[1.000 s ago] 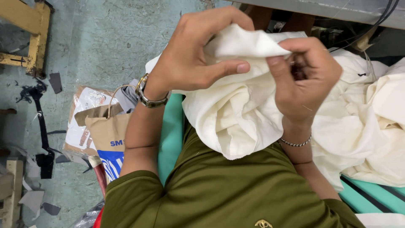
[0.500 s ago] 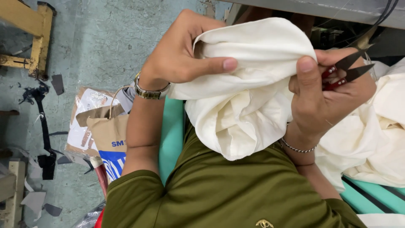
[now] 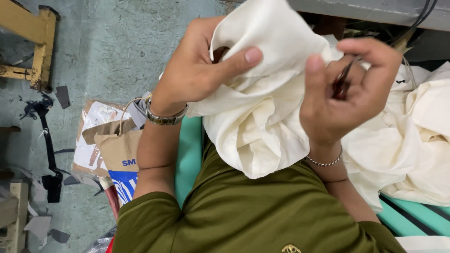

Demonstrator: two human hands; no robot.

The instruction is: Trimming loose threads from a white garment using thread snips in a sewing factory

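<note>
My left hand (image 3: 197,70), a metal watch on its wrist, grips a bunched cream-coloured cloth (image 3: 262,122) held up over my lap, thumb pressed on top of the fabric. My right hand (image 3: 347,98), with a thin bracelet, holds small dark thread snips (image 3: 342,79) between its fingers, right beside the cloth's upper edge. The snips are mostly hidden by my fingers. The cloth hangs down against my olive-green shirt.
More cream fabric (image 3: 412,136) lies piled to the right on a teal surface (image 3: 408,215). A brown paper bag (image 3: 117,150) stands on the grey floor at the left, near scraps and a yellow wooden frame (image 3: 37,47). A grey machine table edge (image 3: 375,14) runs along the top.
Both hands have lifted the cloth higher and closer to the camera. The snips, sticking out openly half a second ago, are now tucked more inside my right fingers.
</note>
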